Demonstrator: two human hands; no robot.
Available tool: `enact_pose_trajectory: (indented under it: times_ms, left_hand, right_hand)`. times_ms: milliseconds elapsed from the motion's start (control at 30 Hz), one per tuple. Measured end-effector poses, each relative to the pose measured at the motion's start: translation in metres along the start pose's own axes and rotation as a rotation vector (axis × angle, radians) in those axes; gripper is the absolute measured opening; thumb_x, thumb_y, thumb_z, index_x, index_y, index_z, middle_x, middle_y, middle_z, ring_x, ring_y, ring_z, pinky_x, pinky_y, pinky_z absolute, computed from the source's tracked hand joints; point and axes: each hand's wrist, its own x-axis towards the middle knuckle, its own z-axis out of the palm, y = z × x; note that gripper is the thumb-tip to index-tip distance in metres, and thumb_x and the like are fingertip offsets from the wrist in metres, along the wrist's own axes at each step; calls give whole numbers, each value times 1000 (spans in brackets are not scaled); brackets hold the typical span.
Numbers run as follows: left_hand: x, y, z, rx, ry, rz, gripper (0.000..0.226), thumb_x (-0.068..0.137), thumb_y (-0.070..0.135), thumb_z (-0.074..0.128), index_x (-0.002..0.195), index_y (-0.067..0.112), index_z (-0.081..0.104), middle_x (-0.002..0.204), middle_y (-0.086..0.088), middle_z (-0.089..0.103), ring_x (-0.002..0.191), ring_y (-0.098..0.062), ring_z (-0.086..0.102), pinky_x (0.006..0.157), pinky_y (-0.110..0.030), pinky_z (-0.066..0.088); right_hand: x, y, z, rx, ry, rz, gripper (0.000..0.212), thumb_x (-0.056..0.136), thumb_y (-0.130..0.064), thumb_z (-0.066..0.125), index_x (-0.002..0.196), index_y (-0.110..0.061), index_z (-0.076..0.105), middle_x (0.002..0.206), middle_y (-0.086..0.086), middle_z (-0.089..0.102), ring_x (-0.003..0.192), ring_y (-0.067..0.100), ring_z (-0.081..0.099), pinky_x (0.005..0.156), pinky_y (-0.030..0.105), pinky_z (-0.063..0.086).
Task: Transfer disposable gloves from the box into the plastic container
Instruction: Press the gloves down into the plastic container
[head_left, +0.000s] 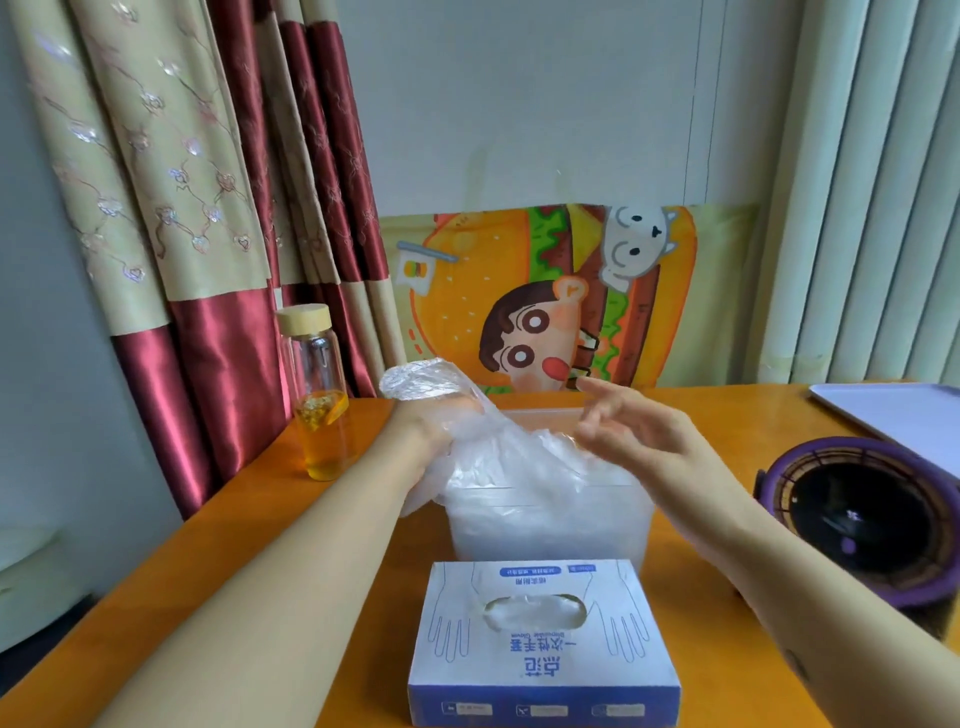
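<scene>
A bunch of clear disposable gloves (498, 457) is draped over the left rim of the plastic container (545, 530), mid-table (363, 545). The left hand (431, 423) is veiled by them and its grip cannot be told. The right hand (639, 431) is held above the container, fingers apart. The glove box (540, 644) is set at the near edge.

Thin film, frosted plastic and printed card on a smooth tabletop.

The disposable gloves (498, 457) are clear, crinkled plastic film with a faint sheen. The plastic container (550, 530) is translucent, cloudy and smooth-walled. The glove box (540, 649) is matt printed cardboard. The table (311, 545) has a smooth orange top with a soft sheen. The bottle (317, 395) is clear glass under a pale wood-look lid (304, 314). The curtain (208, 364) mixes glossy red satin with matt embroidered beige cloth.
</scene>
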Motion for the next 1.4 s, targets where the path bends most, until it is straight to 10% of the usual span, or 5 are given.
enact_pose_trajectory:
  times_ms: [267,400,600,933,1400]
  left_hand:
    - [20,9,13,-50,-134,-111,64,56,27,77,113,5,58,107,-16,59,113,-39,56,103,-49,43]
    - [40,6,11,-32,-92,-64,5,86,7,60,81,6,58,84,-13,59,93,-33,59,96,-46,46]
    - [51,2,7,6,-205,-40,12,84,5,64,73,10,60,80,-13,61,89,-32,59,91,-45,47]
    - [65,-6,12,43,-303,-122,11,76,16,69,77,8,62,81,-13,62,86,-33,59,87,-45,47]
    - [62,-7,16,318,-235,-8,16,84,28,69,89,12,67,87,-9,68,87,-27,65,90,-38,52]
  right_hand:
    - [4,16,23,-634,-290,-80,16,87,-43,62,102,-46,68,156,-15,13,142,3,5,115,35,12]
    - [5,30,28,-1018,-422,-172,36,93,-48,50,128,-41,55,158,-15,-2,145,10,-10,114,32,-11]
    - [27,23,5,-678,-13,-205,21,89,-13,60,102,-23,73,111,-15,67,98,-13,52,92,0,33]
    - [34,27,20,-1000,-277,-222,53,76,-50,69,117,-34,41,126,-18,40,110,6,44,93,25,39]
    - [93,22,-20,-709,74,-99,35,85,7,48,67,-22,53,70,-3,63,68,14,62,56,12,45]
